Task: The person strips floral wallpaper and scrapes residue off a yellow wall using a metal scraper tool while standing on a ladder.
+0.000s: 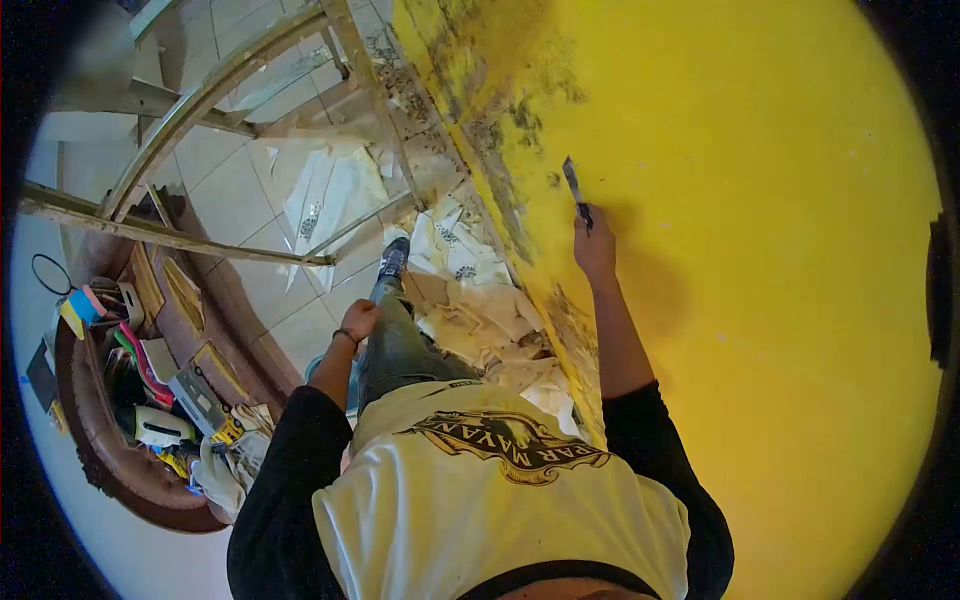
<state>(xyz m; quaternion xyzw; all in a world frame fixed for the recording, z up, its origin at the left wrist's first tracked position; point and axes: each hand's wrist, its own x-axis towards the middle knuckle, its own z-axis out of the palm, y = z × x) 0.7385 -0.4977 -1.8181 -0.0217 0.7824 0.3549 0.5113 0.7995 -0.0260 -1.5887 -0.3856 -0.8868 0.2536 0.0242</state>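
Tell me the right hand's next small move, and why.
Probably shift the scraper toward the dark patch on the yellow wall: the right hand grips it by the handle, and its blade is near that patch, with mostly unmarked yellow on the other side.

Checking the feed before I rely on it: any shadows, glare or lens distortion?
Head view: soft shadow on the yellow wall beside the right hand, no strong glare; head view: round black border, likely fisheye distortion; head view: upper-left edge hazy, scraper easy to make out.
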